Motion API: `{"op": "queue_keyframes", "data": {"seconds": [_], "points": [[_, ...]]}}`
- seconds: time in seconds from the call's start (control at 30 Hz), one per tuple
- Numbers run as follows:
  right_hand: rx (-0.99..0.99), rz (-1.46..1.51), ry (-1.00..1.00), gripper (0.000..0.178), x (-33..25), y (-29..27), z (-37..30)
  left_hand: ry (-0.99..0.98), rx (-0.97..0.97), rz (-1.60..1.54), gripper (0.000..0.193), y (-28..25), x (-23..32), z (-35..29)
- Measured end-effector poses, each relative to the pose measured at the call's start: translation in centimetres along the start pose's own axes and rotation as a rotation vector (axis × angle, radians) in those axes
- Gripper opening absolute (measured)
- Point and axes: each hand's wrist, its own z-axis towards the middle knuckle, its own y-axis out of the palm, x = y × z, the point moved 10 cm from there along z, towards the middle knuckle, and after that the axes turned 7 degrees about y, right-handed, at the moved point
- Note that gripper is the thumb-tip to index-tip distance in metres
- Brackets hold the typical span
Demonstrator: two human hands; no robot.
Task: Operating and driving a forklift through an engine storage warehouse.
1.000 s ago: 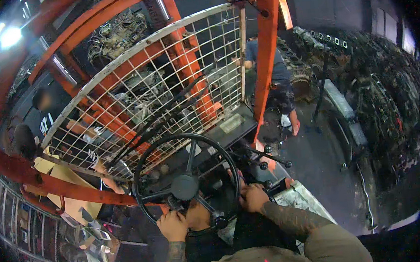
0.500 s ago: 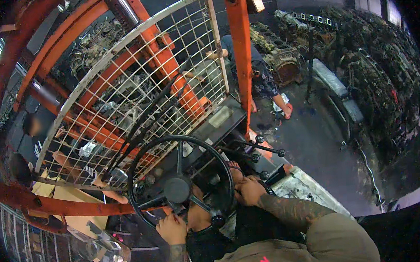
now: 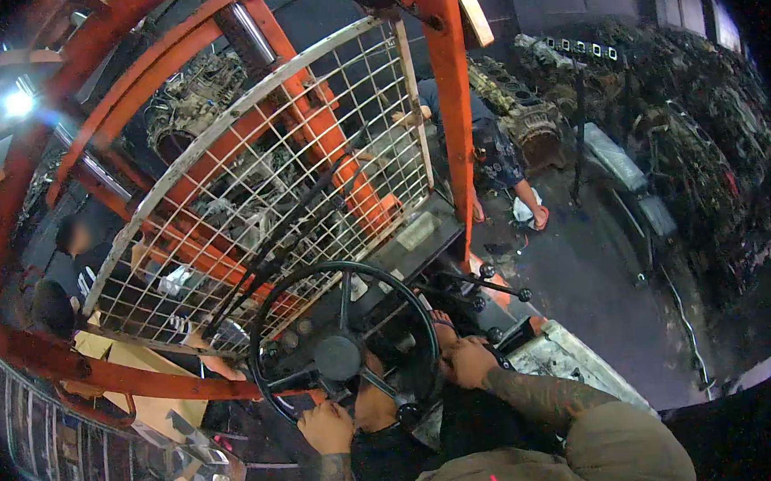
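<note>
A black steering wheel [image 3: 337,358] with a knob [image 3: 408,415] low on its rim stands before me. Close to the rim's lower left, my left hand [image 3: 325,428] rests by my knee, its fingers curled down. My right hand [image 3: 467,362] lies just outside the rim on the right, over my other leg. Its fingers are bent and bunched together. Whatever either hand may hold is hidden. Several black-knobbed levers [image 3: 525,295] rise beyond the right hand, with no hand on them.
A white wire guard [image 3: 284,194] and orange mast [image 3: 334,146] stand ahead; an orange post [image 3: 453,120] rises right of them. A bending person [image 3: 490,144] is behind the post, another person [image 3: 73,240] at left. Engines [image 3: 534,132] and greasy parts [image 3: 668,185] line the right.
The whole view has shifted slightly, moving the scene a little right and down. A bright lamp now shows at upper left. Both hands stay in place beside the wheel.
</note>
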Motion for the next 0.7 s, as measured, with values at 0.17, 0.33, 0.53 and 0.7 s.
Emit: {"op": "queue_keyframes", "data": {"seconds": [0.17,0.33,0.53,0.7], "points": [[0.029,-0.039,-0.075,0.032,-1.1,-0.2,0.1,0.001,0.023,0.002,0.017,0.2,-0.8,-0.2],[0.101,-0.003,-0.100,0.027,-1.6,-1.8,-0.3,-0.127,0.072,-0.271,0.017,-0.4,-2.2,0.1],[0.348,0.253,0.223,0.025,3.3,-3.2,-0.5,0.173,0.187,-0.879,0.020,-5.1,9.7,3.4],[0.181,-0.018,0.162,0.029,3.4,0.0,0.1,0.269,-0.669,-1.240,0.034,0.6,17.9,1.8]]}}
